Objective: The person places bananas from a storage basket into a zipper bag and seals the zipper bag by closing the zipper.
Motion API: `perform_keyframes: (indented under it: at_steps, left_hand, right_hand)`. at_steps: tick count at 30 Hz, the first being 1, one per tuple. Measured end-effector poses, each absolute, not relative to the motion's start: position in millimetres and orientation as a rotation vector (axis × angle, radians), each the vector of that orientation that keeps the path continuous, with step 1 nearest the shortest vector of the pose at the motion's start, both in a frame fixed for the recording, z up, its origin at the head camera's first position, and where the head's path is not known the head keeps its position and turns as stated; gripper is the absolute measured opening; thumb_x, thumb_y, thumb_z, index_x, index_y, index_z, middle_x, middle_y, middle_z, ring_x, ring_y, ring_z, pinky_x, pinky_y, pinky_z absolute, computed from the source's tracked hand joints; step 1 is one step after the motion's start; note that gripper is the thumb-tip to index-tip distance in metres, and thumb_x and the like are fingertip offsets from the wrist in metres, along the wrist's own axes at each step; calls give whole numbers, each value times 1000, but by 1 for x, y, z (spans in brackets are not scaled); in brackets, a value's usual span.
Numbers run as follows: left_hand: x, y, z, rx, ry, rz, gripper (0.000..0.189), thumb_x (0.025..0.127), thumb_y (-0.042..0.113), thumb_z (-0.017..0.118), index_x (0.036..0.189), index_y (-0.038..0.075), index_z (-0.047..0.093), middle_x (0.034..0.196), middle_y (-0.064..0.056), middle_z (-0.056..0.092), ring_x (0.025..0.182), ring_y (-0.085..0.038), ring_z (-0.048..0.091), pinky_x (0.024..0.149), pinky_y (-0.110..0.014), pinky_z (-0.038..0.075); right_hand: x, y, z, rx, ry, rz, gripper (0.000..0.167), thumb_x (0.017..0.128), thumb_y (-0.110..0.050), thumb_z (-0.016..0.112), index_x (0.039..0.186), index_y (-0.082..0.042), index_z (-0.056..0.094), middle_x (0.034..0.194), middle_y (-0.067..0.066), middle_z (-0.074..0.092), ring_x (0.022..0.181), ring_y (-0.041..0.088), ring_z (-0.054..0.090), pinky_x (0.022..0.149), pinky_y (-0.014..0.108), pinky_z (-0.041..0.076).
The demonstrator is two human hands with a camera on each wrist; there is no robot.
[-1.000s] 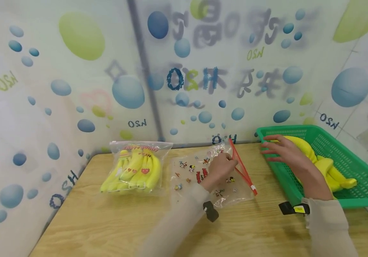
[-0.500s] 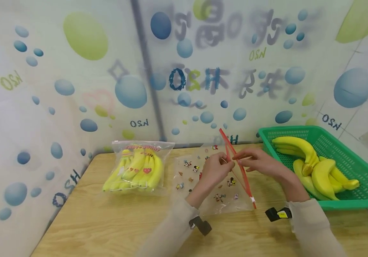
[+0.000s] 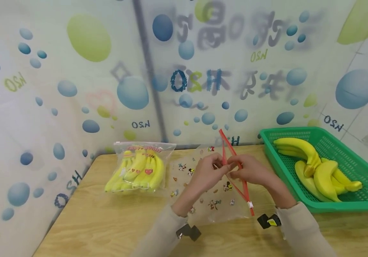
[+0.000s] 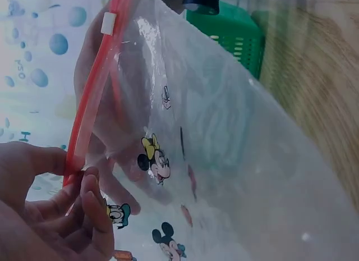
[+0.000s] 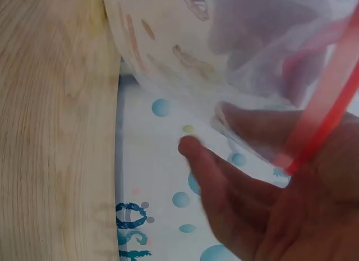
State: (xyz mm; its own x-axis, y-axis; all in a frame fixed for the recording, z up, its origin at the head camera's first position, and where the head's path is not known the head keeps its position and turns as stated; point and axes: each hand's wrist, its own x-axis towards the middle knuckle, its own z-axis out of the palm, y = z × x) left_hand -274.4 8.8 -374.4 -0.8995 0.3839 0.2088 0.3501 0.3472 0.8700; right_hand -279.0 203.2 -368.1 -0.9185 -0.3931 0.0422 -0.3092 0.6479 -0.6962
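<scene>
Here, left fingers (image 4: 95, 210) pinching a red zip (image 4: 92, 98) on a clear bag (image 3: 217, 200), right fingers (image 5: 221, 179) spread at its mouth

Head view: I log a pale wall (image 3: 171, 116) with blue and green ovals (image 3: 132, 92), H2O lettering (image 3: 195, 81), one dark slanting stripe (image 3: 149, 67); wood-grain tabletop (image 3: 107, 221) below it.

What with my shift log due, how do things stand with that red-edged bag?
Left grip pinching clear bag by red edge. Right grip touching its mouth. Mouth parted, bag looks unfilled. Nothing seen blocking; green basket apart, off right.
</scene>
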Motion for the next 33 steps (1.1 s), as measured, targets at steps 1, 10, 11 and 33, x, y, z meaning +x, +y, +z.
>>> perform_keyframes:
  at_steps: [1,10,11,33]
  left_hand:
    - [-273,8,-373,699,2576,1625,11,97,23,72,95,13,69,85,1,70,70,-7,61,60,-23,52]
    - [-267,-5,-362,608,2720,1632,10,84,11,73,82,14,64,69,3,66,60,-9,56,52,-26,44]
    - [-267,-7,-361,594,2725,1640,11,83,10,72,81,15,63,67,3,64,59,-10,55,52,-26,43]
    - [-271,-11,-354,491,2743,1709,9,91,9,63,91,11,55,59,2,61,45,-9,54,47,-25,42]
  right_hand:
    - [-277,201,-367,-568,2737,-1136,29,91,-6,73,119,-3,70,108,15,74,79,19,67,65,31,57]
    - [-271,198,-361,-484,2782,-1103,40,88,9,55,122,-1,73,116,22,74,44,10,47,48,26,44]
    - [-271,199,-361,-484,2798,-1087,40,87,9,54,120,0,74,115,21,74,44,10,45,47,26,43]
    - [-260,186,-348,-423,3128,-669,44,77,-17,90,117,-7,75,75,-1,70,64,12,59,58,29,47]
